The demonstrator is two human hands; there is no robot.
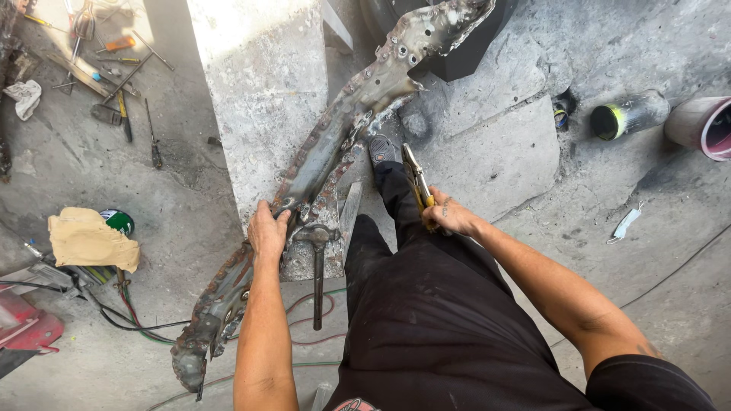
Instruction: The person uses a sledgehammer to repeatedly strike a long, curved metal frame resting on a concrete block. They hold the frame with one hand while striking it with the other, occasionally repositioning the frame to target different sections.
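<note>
Concrete floor (91,175) fills most of the view, grey and stained, with one pale concrete block (263,91) standing on it. One long metal frame piece (327,133), curved, rusted and pocked with weld marks and holes, lies slanted across the block's right edge, from the upper right down to the lower left, where its end rests near the floor. One person in black trousers stands over it, one shoe (382,148) planted just beside the frame.

One pink-rimmed pipe (704,125) and one dark can with a green end (626,116) lie at the upper right. One tan cloth (91,240) lies at the left, touching one green tin (118,221). One hammer (317,262) rests on the block's lower end, handle pointing toward the viewer. One face mask (626,224) lies on the floor at the right. Several hand tools (114,68) are scattered at the upper left; their number is hard to tell.

The left hand (268,232) reaches straight forward, arm extended, palm down, fingers curled over the frame's edge and gripping it. The right hand (451,215) angles inward from the right, fingers wrapped closed around the yellow handles of one pair of pliers (415,179), whose nose points away along the trouser leg.
</note>
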